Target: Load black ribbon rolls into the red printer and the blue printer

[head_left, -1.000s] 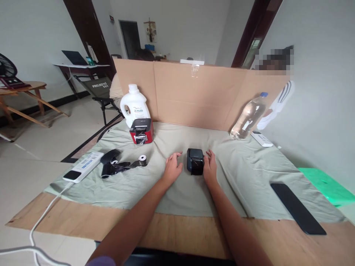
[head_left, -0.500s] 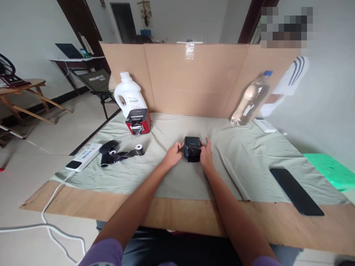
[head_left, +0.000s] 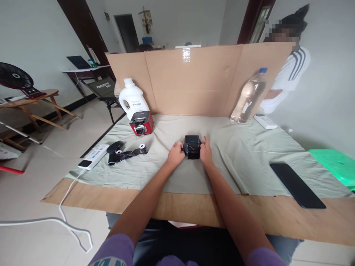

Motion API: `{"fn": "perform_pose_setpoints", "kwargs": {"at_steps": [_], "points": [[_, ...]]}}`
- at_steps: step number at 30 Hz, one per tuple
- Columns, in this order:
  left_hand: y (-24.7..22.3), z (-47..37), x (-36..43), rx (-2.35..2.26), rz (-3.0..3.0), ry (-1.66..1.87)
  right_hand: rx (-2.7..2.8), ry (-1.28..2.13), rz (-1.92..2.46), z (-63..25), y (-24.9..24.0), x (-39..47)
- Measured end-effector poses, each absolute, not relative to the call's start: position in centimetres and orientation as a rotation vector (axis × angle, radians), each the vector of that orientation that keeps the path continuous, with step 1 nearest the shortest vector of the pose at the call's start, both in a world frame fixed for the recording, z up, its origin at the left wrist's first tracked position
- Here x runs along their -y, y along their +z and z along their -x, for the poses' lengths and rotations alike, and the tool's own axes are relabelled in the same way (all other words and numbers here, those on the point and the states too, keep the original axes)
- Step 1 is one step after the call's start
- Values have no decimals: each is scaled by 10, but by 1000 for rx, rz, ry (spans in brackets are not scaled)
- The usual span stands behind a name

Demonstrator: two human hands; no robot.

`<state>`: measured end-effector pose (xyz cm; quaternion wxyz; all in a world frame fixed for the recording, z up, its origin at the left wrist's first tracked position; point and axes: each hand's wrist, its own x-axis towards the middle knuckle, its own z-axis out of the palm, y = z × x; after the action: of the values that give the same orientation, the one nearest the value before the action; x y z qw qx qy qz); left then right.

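A small black printer (head_left: 192, 145) sits on the grey-green cloth in the middle of the table, with a glossy black strip hanging over its front. My left hand (head_left: 175, 153) grips its left side, fingers curled against the casing. On the opposite side my right hand (head_left: 205, 151) holds it, with one finger raised off the casing. Off to the left lie small rolls of black strip (head_left: 128, 153), partly unwound, with white cores. Behind them stands a red and black printer (head_left: 142, 123), which has a similar black strip at its front.
A white jug (head_left: 135, 99) and a water bottle (head_left: 249, 98) stand before a cardboard screen (head_left: 191, 81). A white power strip (head_left: 93, 156) lies at left, its cable hanging off the edge. A phone (head_left: 296, 184) lies at right. Another person (head_left: 294, 70) is behind the screen's right end.
The camera view has shifted slightly. Both hands stay at the printer's sides, the left fingers now closer against it. The person at the right has shifted a little.
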<state>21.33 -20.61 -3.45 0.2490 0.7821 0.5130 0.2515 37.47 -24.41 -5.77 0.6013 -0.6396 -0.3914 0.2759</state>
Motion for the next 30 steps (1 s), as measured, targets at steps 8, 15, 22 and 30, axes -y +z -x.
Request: {"fn": "perform_pose_setpoints", "kwargs": {"at_steps": [8, 15, 22, 30], "points": [[-43, -209, 207, -1391, -2218, 627, 925, 597, 1514, -375, -61, 242], [-45, -209, 207, -1382, -2227, 633, 1001, 505, 1444, -377, -68, 238], [-49, -206, 205, -1314, -2168, 699, 990, 506, 1463, -378, -65, 241], [-50, -206, 205, -1306, -2147, 712, 998, 525, 1444, -379, -63, 247]]}}
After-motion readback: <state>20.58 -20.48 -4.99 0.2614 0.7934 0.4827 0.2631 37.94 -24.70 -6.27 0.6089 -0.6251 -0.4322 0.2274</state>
